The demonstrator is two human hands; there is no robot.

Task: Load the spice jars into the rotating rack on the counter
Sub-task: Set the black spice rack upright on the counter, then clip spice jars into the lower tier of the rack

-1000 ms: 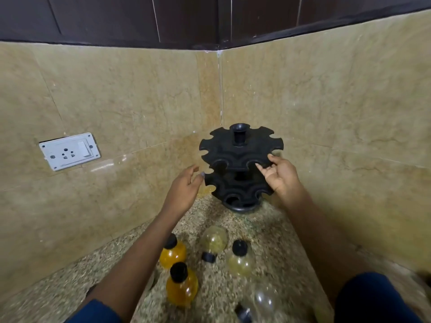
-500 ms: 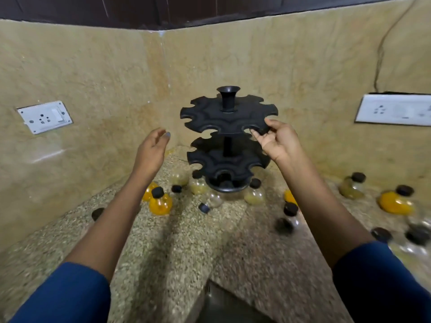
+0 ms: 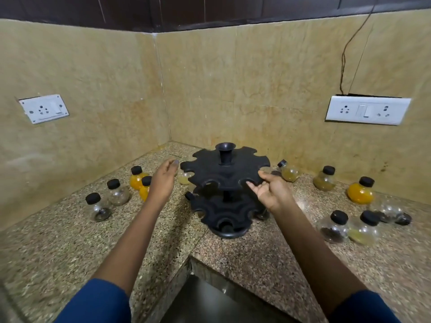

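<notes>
Two-tier notched black plastic rack (image 3: 225, 173), round glass jars (image 3: 117, 193), speckled granite counter (image 3: 70, 248)

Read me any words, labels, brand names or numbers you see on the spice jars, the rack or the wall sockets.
None can be read.
Spice jars: no labels visible, only plain glass and black caps.
Rotating rack: plain black, no marking visible.
Left wall socket and right wall socket: only pin holes and switches show; any print is too small to read.
</notes>
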